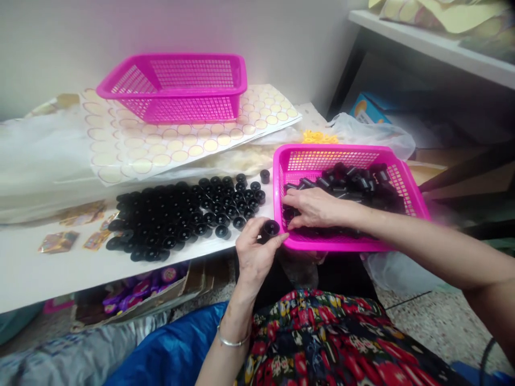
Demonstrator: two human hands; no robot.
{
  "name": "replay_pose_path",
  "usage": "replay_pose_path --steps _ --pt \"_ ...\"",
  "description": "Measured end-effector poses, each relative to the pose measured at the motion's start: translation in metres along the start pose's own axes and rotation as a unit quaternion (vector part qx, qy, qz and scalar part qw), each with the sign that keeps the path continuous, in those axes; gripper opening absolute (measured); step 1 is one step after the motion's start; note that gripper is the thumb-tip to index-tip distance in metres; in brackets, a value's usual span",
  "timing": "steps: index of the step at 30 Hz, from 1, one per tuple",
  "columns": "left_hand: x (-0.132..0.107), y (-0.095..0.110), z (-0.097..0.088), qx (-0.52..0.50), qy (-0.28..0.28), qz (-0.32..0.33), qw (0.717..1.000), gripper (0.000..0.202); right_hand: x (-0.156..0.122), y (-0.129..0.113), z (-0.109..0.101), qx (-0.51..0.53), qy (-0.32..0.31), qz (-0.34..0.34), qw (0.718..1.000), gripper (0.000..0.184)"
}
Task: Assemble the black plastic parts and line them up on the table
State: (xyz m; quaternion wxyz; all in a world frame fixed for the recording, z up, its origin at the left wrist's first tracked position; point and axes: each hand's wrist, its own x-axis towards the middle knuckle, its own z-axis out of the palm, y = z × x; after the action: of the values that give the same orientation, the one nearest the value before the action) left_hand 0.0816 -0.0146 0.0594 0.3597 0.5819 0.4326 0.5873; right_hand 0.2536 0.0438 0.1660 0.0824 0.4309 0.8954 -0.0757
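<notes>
My left hand (254, 251) pinches a small black cap (271, 229) between thumb and fingers, just off the table's front edge. My right hand (311, 208) reaches into the near pink basket (410, 193), its fingers curled down among the loose black caps (358, 179) heaped inside; what they grip is hidden. Left of the basket, several black caps (181, 217) stand in close rows on the white table (52, 271).
A second pink basket (177, 86) sits upturned-open at the back on sheets of round cream stickers (169, 142). Small colourful packets (76, 228) lie at the left. A yellow item and clear bag (370, 131) lie behind. A shelf (434, 45) stands at the right.
</notes>
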Motion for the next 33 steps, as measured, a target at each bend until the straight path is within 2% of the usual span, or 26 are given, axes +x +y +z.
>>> replay_pose_path --steps 2,5,7,8,9,10,12,13,14,16,22,28,33 --pt "0.002 0.003 0.0 0.014 -0.005 0.015 1.0 0.025 0.0 -0.001 0.015 -0.039 0.037 0.0 0.999 0.03" --pt "0.004 0.007 0.0 0.039 -0.006 0.039 0.998 0.025 0.002 0.002 0.023 -0.049 0.047 -0.012 0.998 0.022" --pt "0.005 0.008 0.001 0.049 -0.001 0.049 0.998 0.025 0.0 0.006 0.021 0.019 0.079 -0.018 0.997 0.021" --pt "0.006 0.008 0.001 0.05 0.003 0.053 0.997 0.026 -0.001 0.008 0.02 0.086 0.108 -0.016 0.99 0.021" --pt "0.006 0.008 0.002 0.05 0.004 0.053 0.997 0.025 -0.003 0.009 0.018 0.176 0.137 -0.014 0.975 0.022" --pt "0.006 0.009 0.002 0.05 0.004 0.053 0.997 0.025 -0.005 0.009 0.017 0.28 0.155 -0.009 0.947 0.024" --pt "0.007 0.01 0.003 0.049 0.003 0.056 0.997 0.026 -0.009 0.005 0.015 0.468 0.162 0.003 0.869 0.03" --pt "0.007 0.011 0.003 0.049 0.002 0.058 0.997 0.026 -0.01 0.002 0.015 0.53 0.157 0.005 0.833 0.032" --pt "0.007 0.012 0.004 0.05 0.001 0.061 0.997 0.027 -0.012 -0.001 0.014 0.569 0.151 0.001 0.808 0.033" --pt "0.008 0.014 0.005 0.053 0.004 0.069 0.996 0.028 -0.013 -0.008 0.012 0.592 0.146 -0.015 0.793 0.03" --pt "0.013 0.014 0.003 0.058 0.003 0.067 0.996 0.028 -0.011 -0.012 0.007 0.579 0.137 -0.044 0.803 0.028" --pt "0.018 0.019 -0.002 0.068 -0.04 0.084 0.993 0.026 -0.016 -0.007 0.004 0.433 0.167 -0.1 0.88 0.025" --pt "0.024 0.021 0.004 0.063 -0.044 0.13 0.989 0.031 -0.015 -0.008 0.008 0.401 0.186 -0.12 0.889 0.02"
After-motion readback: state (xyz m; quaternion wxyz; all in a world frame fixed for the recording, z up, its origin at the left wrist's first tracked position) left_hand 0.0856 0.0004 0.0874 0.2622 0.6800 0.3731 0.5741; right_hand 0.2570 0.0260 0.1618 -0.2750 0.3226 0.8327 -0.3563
